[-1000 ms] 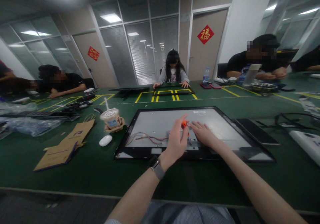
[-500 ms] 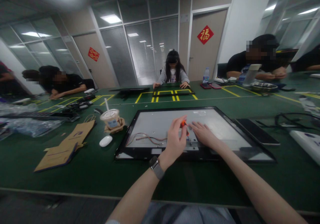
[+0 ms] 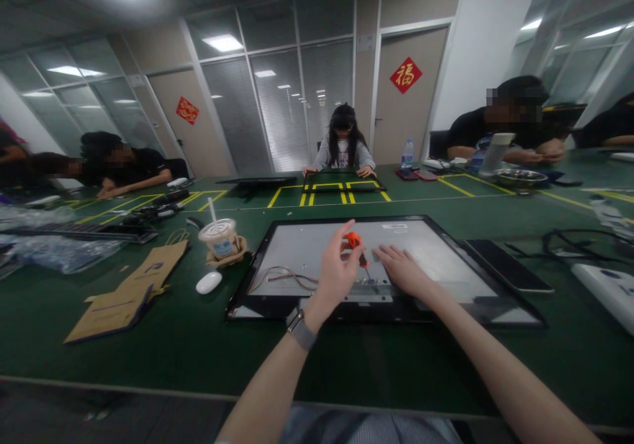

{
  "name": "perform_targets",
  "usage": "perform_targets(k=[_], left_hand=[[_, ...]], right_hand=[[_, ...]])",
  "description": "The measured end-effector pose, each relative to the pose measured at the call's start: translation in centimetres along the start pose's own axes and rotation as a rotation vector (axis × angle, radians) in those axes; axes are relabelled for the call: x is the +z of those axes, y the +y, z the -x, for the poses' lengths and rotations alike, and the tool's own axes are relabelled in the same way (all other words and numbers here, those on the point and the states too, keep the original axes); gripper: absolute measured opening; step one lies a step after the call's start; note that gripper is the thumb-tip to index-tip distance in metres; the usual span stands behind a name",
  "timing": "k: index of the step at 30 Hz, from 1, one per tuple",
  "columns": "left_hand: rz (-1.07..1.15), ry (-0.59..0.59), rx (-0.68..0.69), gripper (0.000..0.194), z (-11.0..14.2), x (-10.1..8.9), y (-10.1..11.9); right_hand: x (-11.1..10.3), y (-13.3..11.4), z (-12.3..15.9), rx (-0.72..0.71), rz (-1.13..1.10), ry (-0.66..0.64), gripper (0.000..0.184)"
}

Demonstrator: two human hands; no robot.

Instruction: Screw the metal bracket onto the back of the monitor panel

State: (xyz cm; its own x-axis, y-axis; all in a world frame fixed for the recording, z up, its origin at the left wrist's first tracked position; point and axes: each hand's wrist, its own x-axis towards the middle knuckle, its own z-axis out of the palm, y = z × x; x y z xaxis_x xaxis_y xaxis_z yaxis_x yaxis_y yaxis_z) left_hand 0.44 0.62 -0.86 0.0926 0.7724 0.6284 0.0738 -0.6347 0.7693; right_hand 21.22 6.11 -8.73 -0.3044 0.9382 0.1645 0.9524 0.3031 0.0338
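Observation:
A flat display panel (image 3: 436, 246) in a black frame lies face down on the green table in front of me. My left hand (image 3: 334, 272) pinches a small orange-handled screwdriver (image 3: 355, 242), its tip pointing down at the metal strip near the panel's lower edge. My right hand (image 3: 403, 269) lies flat on the panel just right of the screwdriver, fingers stretched out. A thin red and white wire bundle (image 3: 284, 275) runs across the panel's left part. A watch sits on my left wrist.
A lidded drink cup (image 3: 219, 236) with a straw, a white mouse (image 3: 209, 282) and a brown paper bag (image 3: 129, 285) lie to the left. A dark phone (image 3: 508, 265) and cables lie to the right. Other people sit around the table.
My left hand has drawn slightly left and tilted, showing more of the orange screwdriver. The view has shifted a little. My right hand stays flat on the panel.

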Motion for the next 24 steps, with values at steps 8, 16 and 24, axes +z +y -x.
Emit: perform_targets(k=[8,16,24], left_hand=[[-0.263,0.157,0.157,0.027,-0.7,-1.5,0.5],[-0.366,0.198,0.344,0.025,-0.4,-1.3,0.0],[-0.354,0.181,0.315,0.026,-0.3,-1.3,-0.6]], right_hand=[[0.2,0.2,0.1,-0.017,-0.02,0.02,0.053],[0.3,0.2,0.1,-0.025,-0.019,0.025,0.053],[0.2,0.2,0.0,-0.018,-0.025,0.021,0.052]])
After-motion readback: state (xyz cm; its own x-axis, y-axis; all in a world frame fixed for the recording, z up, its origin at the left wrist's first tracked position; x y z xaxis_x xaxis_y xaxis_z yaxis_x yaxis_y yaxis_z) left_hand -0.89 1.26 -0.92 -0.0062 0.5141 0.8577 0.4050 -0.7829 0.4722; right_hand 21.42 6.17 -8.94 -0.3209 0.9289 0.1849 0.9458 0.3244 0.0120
